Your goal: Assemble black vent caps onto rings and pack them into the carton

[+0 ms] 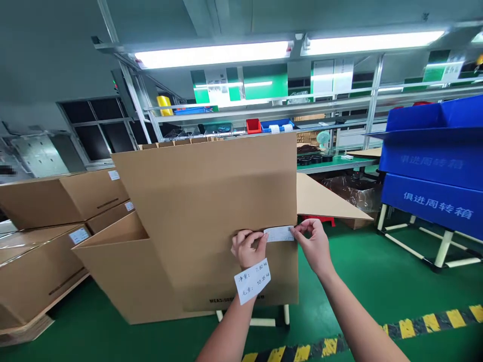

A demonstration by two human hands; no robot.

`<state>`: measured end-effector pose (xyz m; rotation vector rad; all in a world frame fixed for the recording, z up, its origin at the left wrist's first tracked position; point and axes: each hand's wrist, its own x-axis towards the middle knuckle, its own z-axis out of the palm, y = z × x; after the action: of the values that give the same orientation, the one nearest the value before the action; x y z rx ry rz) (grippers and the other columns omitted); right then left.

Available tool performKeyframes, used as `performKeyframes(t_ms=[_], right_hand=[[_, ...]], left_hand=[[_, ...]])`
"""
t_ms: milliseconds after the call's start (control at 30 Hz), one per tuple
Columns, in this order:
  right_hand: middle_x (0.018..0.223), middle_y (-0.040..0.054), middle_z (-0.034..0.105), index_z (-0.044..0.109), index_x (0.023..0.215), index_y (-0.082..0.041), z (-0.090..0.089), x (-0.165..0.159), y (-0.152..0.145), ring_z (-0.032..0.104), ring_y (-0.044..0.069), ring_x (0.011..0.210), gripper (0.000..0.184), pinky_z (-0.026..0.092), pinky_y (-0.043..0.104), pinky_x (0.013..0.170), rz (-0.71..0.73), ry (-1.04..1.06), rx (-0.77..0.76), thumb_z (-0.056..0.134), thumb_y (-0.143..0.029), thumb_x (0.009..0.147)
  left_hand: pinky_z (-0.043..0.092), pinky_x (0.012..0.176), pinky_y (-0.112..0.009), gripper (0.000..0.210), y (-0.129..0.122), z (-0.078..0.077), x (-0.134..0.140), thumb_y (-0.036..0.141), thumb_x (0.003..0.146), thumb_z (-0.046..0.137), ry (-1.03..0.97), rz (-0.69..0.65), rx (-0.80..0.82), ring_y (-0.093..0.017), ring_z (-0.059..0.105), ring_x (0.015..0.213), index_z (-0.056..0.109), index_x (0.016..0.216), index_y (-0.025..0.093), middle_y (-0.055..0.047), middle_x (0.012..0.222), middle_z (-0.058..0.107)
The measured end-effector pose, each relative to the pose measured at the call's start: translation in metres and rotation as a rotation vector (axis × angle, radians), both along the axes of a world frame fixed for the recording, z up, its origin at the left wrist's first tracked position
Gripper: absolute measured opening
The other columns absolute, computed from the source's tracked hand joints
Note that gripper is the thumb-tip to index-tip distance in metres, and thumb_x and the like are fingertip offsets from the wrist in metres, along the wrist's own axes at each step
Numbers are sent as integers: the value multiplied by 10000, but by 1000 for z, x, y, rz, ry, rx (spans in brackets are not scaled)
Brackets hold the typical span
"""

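Observation:
A large open cardboard box [211, 211] stands in front of me with its near flap raised. Against its upper right side lies a white label [278, 234], just below the flap's fold. My left hand [249, 247] pinches the label's left end, its knuckles close to the cardboard. At the other end my right hand [310, 240] pinches the label's right corner between thumb and finger, by the box's edge. A white paper slip [252, 280] with handwritten weights lies across my left wrist. Printed lettering low on the box is partly covered by my left arm.
Closed cartons with labels [37, 271] are stacked on the left. Blue crates [433, 196] stand on a pipe frame [443, 249] at right. Behind the box runs a workbench [320, 166] with bins. Yellow-black floor tape [407, 329] crosses the green floor.

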<state>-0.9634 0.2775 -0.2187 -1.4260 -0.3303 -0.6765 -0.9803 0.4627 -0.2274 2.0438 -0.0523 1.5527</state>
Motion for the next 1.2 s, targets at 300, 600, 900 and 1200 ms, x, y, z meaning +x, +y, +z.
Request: performKeyframes(t_ms=[300, 600, 900, 1200], right_hand=[[809, 37, 683, 474, 949, -230, -7, 8, 7, 638, 209, 744, 470, 510, 345, 703, -12, 3, 50, 745, -563, 759], [821, 52, 690, 478, 950, -228, -4, 3, 12, 643, 225, 747, 463, 501, 365, 709, -122, 9, -14, 705, -593, 775], [809, 37, 661, 459, 944, -233, -4, 3, 14, 619, 221, 726, 476, 471, 349, 685, -275, 17, -69, 689, -618, 781], [782, 52, 640, 626, 823, -223, -6, -12, 25, 596, 229, 749, 421, 464, 342, 706, 32, -131, -346, 463, -591, 948]], left_hand=[[338, 767, -360, 133, -20, 12, -5, 253, 699, 849, 115, 76, -170, -226, 548, 894, 729, 671, 303, 0, 825, 624], [293, 735, -371, 124, -22, 5, -3, 264, 721, 831, 15, 46, -142, -243, 525, 873, 713, 685, 277, -16, 834, 615], [325, 777, -395, 177, -20, 4, -1, 318, 737, 823, 34, 63, -175, -259, 550, 920, 676, 803, 244, -39, 952, 591], [429, 750, -378, 469, -2, 4, -7, 354, 703, 838, -21, 70, -265, -251, 536, 873, 511, 1002, 200, -64, 986, 531]])
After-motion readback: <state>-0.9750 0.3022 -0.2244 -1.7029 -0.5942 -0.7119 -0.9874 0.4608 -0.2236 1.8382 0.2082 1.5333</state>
